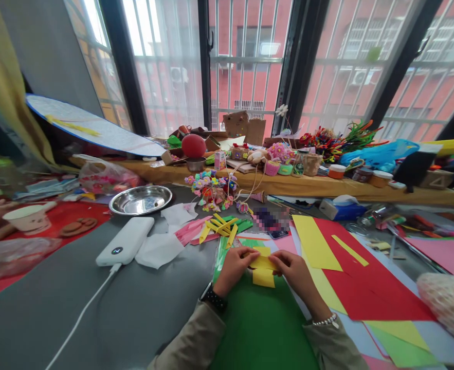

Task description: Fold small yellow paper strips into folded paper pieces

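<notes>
yellow paper (264, 261) — in fingertip grip of left hand (235, 267) and right hand (295, 272) — above green sheet (265, 326)

Yellow paper strip (263, 261), creased crosswise, held between fingers (246, 252)

Head view — forward, above hands (231, 267) (296, 272)

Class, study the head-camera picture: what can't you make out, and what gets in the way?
All in the head view:
- Yellow paper: side edges covered by the left grip and right grip.
- Dark item beyond it: details masked by pixelation.
- Power bank: display digits too small to read surely.
- White cable: far end cut off by the bottom edge.
- Knitted item: cut off by the right edge.
</notes>
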Tool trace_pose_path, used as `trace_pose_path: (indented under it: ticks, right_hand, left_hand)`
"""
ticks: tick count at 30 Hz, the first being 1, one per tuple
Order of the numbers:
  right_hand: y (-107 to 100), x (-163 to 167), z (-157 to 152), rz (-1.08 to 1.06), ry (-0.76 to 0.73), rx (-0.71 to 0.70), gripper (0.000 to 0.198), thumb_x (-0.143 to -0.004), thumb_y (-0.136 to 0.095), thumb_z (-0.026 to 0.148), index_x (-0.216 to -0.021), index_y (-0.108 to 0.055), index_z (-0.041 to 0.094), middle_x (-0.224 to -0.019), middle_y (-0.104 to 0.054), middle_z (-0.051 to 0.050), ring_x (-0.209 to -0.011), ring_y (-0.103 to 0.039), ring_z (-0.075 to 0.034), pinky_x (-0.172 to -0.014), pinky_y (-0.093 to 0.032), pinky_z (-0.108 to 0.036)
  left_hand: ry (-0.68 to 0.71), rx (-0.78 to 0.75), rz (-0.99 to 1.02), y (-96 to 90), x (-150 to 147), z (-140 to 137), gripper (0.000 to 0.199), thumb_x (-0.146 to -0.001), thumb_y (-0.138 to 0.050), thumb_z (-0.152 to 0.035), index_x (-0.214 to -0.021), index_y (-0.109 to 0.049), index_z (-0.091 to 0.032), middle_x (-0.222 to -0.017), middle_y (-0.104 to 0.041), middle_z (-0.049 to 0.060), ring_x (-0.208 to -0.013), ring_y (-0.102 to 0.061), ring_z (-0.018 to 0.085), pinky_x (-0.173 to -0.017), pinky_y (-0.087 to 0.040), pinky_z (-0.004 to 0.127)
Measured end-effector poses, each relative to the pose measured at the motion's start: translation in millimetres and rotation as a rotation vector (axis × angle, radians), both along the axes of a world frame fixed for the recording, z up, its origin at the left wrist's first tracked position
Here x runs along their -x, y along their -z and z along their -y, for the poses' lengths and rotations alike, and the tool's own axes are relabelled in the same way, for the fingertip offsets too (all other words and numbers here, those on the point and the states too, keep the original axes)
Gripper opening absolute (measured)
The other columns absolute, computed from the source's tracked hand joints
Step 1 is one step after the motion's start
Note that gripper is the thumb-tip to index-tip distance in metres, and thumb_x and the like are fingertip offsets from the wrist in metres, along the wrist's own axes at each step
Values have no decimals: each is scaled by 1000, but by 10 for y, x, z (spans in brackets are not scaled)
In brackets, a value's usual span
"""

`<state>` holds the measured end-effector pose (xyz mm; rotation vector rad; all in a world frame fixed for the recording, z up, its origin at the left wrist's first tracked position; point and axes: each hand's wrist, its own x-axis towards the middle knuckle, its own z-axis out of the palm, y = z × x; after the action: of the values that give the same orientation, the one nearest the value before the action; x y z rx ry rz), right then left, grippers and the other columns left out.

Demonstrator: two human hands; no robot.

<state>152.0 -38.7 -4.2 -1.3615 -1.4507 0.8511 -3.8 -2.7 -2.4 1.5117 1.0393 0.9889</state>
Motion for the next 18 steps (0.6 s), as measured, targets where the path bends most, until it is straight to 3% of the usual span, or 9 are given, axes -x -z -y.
trace_pose_path:
  ticks: [8,15,18]
  right_hand:
    - [4,-49,-12,-101,18,42,33,-67,-49,45,-67,-57,13,-43,-53,1,-40,-50,-11,-41,-37,-20]
    - [-44,-30,14,1,83,-25,33,-69,-47,45,-70,-59,14,-41,-54,1,-40,-50,-12,-43,-39,-21]
    - [-50,-30,21,41,115,-52,32,-69,-47,44,-71,-59,14,-41,-53,1,-40,-51,-13,-43,-39,-21]
  left_hand:
    - [32,138,232,-12,-24,-8,31,-58,-59,-38,-69,-61,-9,-67,-60,4,-62,-57,15,-56,-50,26]
    - [30,61,142,-38,0,9,28,-59,-61,-34,-71,-63,-9,-63,-61,4,-57,-55,12,-53,-48,22]
    - [53,99,167,-8,5,-13,29,-58,-61,-33,-74,-63,-9,-66,-61,4,-58,-56,12,-54,-48,22]
